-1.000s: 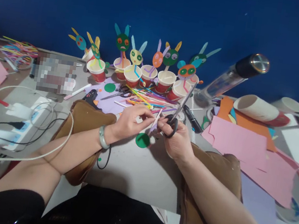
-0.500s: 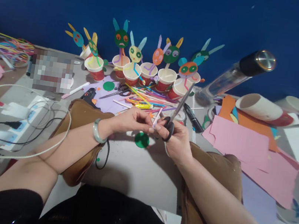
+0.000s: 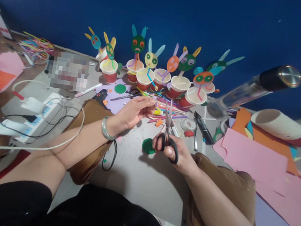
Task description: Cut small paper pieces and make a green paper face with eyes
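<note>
My right hand (image 3: pixel 180 153) has its fingers through the black handles of a pair of scissors (image 3: pixel 167 123), whose blades point up and stand slightly apart. To the left, my left hand (image 3: pixel 134 114) is raised over the table with its fingertips pinched together. A thin lilac strip (image 3: pixel 155 98) seems to stick up from that pinch, though it is small and partly lost against the pile behind. Beside the right fingers lies a green paper disc (image 3: pixel 148 146). Beyond both hands is a heap of coloured sticks (image 3: pixel 172 110).
Paper cups (image 3: pixel 145 80) with paper rabbit figures line the blue wall. A glass bottle (image 3: pixel 236 97) and pink paper sheets (image 3: pixel 254 153) lie to the right. Brown cushions (image 3: pixel 225 181) flank my forearms. A power strip (image 3: pixel 40 119) with loose cables is on the left, near another person's arm.
My hands have moved apart; before, they met at a thin pale strip. The scissors have turned more upright and their blades have parted. The view has shifted left.
</note>
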`<action>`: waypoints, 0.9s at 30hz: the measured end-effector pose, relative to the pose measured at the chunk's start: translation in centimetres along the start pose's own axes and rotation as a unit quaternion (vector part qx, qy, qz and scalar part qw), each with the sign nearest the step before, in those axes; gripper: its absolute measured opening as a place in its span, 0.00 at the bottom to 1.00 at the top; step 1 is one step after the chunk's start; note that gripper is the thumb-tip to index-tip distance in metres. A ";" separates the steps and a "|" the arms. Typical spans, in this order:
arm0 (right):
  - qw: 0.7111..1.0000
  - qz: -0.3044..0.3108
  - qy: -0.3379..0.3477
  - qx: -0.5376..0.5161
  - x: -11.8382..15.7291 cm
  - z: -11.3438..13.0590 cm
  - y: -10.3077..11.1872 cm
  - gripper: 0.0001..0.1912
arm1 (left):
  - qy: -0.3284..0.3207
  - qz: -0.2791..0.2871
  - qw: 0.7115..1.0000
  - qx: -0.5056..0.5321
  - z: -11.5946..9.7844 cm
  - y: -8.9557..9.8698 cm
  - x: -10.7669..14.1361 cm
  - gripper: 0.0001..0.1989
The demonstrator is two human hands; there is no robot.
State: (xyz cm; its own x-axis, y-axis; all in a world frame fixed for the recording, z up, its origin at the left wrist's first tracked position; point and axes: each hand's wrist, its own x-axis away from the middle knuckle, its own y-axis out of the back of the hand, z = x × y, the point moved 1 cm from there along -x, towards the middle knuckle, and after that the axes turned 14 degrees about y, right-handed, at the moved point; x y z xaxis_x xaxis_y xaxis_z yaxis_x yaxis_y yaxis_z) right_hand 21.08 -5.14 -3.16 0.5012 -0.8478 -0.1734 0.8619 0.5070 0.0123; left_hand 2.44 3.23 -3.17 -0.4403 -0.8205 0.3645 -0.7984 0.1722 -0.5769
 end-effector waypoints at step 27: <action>0.998 0.045 -0.029 -0.016 0.3 -1.2 0.2 0.35 | -0.022 0.015 0.998 0.049 0.0 0.6 -0.6 0.06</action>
State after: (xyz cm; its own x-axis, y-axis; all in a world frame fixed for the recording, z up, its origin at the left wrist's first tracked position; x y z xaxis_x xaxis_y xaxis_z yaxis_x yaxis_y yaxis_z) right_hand 21.33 -5.08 -4.39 0.5805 -0.8060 -0.1160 0.8110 0.5850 -0.0065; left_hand 2.23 3.83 -3.73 -0.4438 -0.8392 0.3143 -0.7394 0.1448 -0.6575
